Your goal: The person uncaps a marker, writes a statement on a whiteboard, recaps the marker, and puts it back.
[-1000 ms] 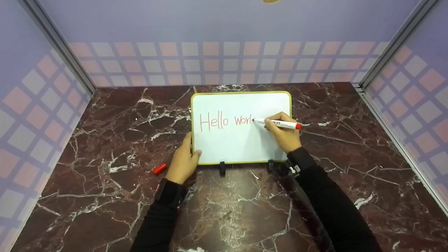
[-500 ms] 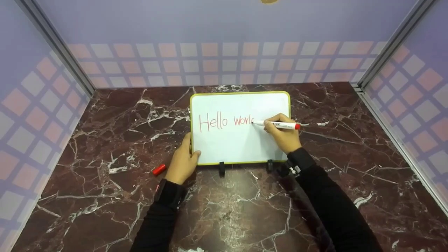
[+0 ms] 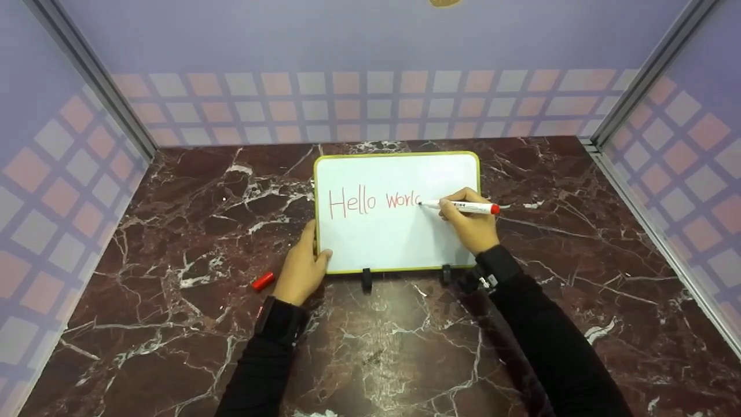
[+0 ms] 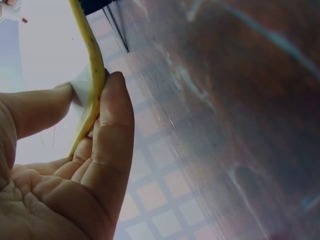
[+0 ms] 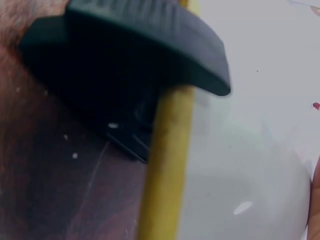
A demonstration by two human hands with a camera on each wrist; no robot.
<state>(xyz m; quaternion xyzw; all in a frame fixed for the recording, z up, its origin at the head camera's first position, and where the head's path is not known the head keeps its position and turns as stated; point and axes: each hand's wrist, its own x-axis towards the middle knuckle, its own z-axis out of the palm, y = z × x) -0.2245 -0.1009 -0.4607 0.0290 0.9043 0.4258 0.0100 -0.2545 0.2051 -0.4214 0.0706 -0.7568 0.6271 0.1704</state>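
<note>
A yellow-framed whiteboard [image 3: 376, 246] leans upright on the table, with red handwriting [image 3: 353, 201] reading "Hello" and "worlc". My left hand [image 3: 301, 269] grips its lower left edge; in the left wrist view the thumb [image 4: 42, 107] lies on the white face and the fingers [image 4: 115, 125] are behind the yellow frame [image 4: 96, 65]. My right hand [image 3: 473, 229] pinches a white marker [image 3: 477, 207] with a red end, its tip right at the last letter. In the right wrist view, only a sliver of the hand [image 5: 314, 210] shows at the right edge.
Two black stand feet [image 3: 367, 280] hold the board's bottom edge; one foot [image 5: 150, 40] fills much of the right wrist view. A red marker cap [image 3: 263, 281] lies on the marbled table [image 3: 376, 359], left of my left hand. Tiled-pattern walls [image 3: 370, 107] surround the table.
The marker tip has moved slightly down, then right, adding a curved red stroke after "worl". My left hand and the board hold still.
</note>
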